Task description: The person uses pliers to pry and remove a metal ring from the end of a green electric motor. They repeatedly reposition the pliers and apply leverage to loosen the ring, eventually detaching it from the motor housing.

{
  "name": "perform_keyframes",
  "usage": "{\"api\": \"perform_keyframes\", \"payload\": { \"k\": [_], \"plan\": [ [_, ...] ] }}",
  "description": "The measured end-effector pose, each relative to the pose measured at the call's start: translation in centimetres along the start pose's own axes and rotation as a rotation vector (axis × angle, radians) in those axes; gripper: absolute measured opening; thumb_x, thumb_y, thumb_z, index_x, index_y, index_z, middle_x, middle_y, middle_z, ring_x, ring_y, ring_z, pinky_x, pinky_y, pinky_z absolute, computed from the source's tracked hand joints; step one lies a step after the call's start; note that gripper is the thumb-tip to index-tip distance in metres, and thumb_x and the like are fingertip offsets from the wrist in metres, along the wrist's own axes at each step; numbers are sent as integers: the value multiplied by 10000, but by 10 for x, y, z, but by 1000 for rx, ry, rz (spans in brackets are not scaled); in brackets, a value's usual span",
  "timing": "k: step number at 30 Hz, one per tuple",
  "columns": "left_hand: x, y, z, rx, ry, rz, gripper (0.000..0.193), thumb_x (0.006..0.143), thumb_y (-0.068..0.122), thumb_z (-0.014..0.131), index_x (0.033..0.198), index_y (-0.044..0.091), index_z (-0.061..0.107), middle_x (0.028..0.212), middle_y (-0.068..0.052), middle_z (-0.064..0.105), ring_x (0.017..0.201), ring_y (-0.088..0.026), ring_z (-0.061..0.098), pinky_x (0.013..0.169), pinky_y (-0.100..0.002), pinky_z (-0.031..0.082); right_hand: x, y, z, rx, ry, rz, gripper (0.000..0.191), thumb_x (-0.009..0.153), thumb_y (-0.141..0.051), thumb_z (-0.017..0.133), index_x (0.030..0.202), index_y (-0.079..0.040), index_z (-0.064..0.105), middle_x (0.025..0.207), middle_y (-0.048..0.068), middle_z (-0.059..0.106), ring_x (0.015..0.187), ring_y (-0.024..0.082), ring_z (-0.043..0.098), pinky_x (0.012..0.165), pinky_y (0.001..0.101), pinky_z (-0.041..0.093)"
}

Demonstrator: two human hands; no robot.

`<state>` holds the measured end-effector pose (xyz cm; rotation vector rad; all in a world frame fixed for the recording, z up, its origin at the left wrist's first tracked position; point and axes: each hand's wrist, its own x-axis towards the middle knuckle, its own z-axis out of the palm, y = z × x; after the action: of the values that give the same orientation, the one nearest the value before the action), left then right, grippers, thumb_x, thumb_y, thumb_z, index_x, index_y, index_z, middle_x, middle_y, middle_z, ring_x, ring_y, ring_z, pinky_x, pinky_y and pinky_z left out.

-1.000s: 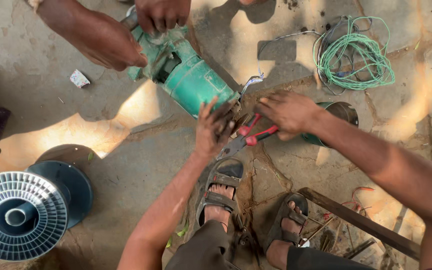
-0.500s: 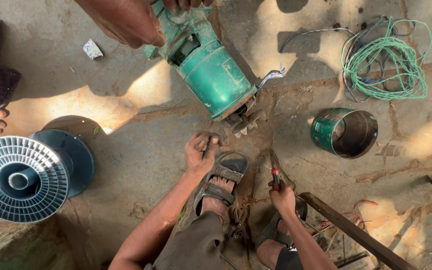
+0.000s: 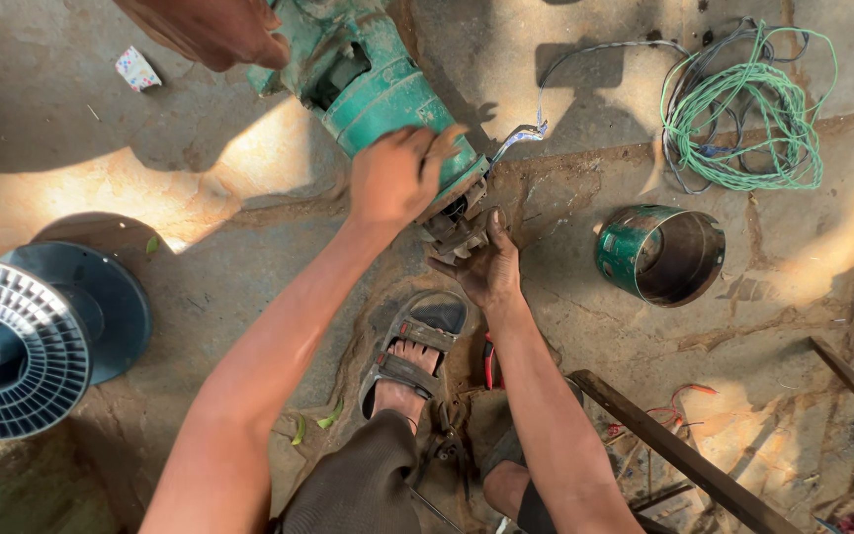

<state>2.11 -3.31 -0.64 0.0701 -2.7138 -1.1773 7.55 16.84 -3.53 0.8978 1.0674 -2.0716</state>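
Your left hand (image 3: 394, 176) lies palm-down, fingers curled over the green motor (image 3: 387, 94) body near its open end. Your right hand (image 3: 487, 262) cups the stator end (image 3: 455, 229) from below, fingers gripping it. Another person's hand (image 3: 212, 30) holds the motor's far end. Green can (image 3: 659, 253) sits right of your right hand; fan cover (image 3: 12, 346) far left, on the floor.

Green motor (image 3: 387, 89); green cylinder shell (image 3: 660, 252); green wire coil (image 3: 743, 124); blue ribbed fan cover (image 3: 14, 346).
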Motion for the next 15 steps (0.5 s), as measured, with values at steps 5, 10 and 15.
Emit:
{"api": "perform_keyframes", "payload": {
  "k": [5,10,15],
  "plan": [
    [49,-1,42,178,-122,238,150,902,212,698,982,85,703,917,-115,709,901,-336,695,756,-466,565,27,9,-34,-7,-59,4,965,830,-491,761,1565,-75,296,1546,217,408,1409,422,477,1097,643,402],
    [54,-15,57,297,-164,250,230,797,189,731,990,66,707,878,-94,723,886,-297,713,716,-444,581,41,23,-54,-576,101,-395,1290,669,-256,929,1539,-262,-23,1489,155,383,1389,362,464,1146,553,413],
    [57,-21,62,341,-189,222,224,840,203,736,1012,61,712,862,-98,723,875,-278,721,712,-422,600,41,31,-56,-639,34,-545,1256,620,-358,934,1527,-179,84,1315,171,474,1219,367,566,1044,532,558]
  ]
}}
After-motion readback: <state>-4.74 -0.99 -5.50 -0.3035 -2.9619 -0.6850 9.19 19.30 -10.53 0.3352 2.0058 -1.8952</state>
